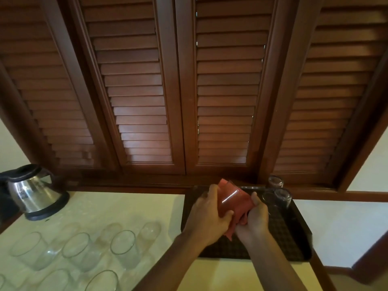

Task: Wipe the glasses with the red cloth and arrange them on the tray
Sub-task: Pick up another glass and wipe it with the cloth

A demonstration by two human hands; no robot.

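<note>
**Both hands work one glass inside the red cloth above the tray**

The left hand curls its fingers round a clear cylindrical drinking glass, thumb pressed to the side, while the right hand clutches the crumpled red cloth against that same glass. The glass lies tilted, its far end pointing toward eleven o'clock, and red fabric shows through its wall. Both hands hover over the dark rectangular tray with a woven-pattern liner, which sits on the pale counter at about four o'clock from the frame's centre.

At the tray's one o'clock corner, clear glasses stand close together; a further small clear glass stands just behind them, at the tray's far edge or just beyond it — which one cannot be told.

Toward eight o'clock on the counter, well apart from the tray, a group of clear tumblers stands in rows with open rims upward. At nine o'clock sits a stainless-steel electric kettle with a black lid and base. Brown louvred wooden shutters fill the upper half of the view.
</note>
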